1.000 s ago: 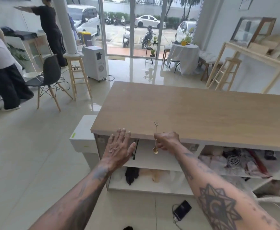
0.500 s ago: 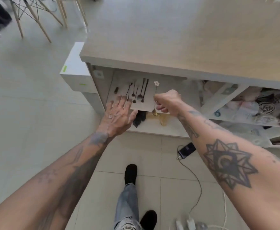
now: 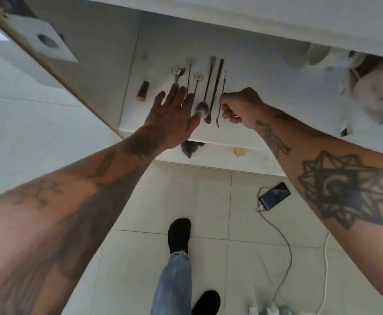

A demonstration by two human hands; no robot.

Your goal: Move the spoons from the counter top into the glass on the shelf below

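Observation:
I look steeply down at a white shelf (image 3: 265, 105) under the counter. Several spoons (image 3: 208, 85) lie side by side on it, some with flower-shaped handle ends (image 3: 198, 76). My right hand (image 3: 240, 108) pinches a thin spoon (image 3: 218, 119) by its stem, bowl end toward me, just right of the row. Held flat with fingers spread, my left hand (image 3: 174, 114) hovers over the left part of the row and covers some spoon bowls; its thumb is at a grey spoon bowl (image 3: 202, 108). I cannot make out a glass.
A short wooden-handled piece (image 3: 143, 90) lies left of the spoons. A dark object (image 3: 189, 147) sits on the lower shelf. On the tiled floor are a phone (image 3: 274, 196) with its cable, and my feet (image 3: 179, 233). A white box (image 3: 27, 39) is at upper left.
My view has tipped from the room down to the shelf. My right hand has carried the thin spoon from the counter edge down beside the row. My left hand now reaches over the spoons.

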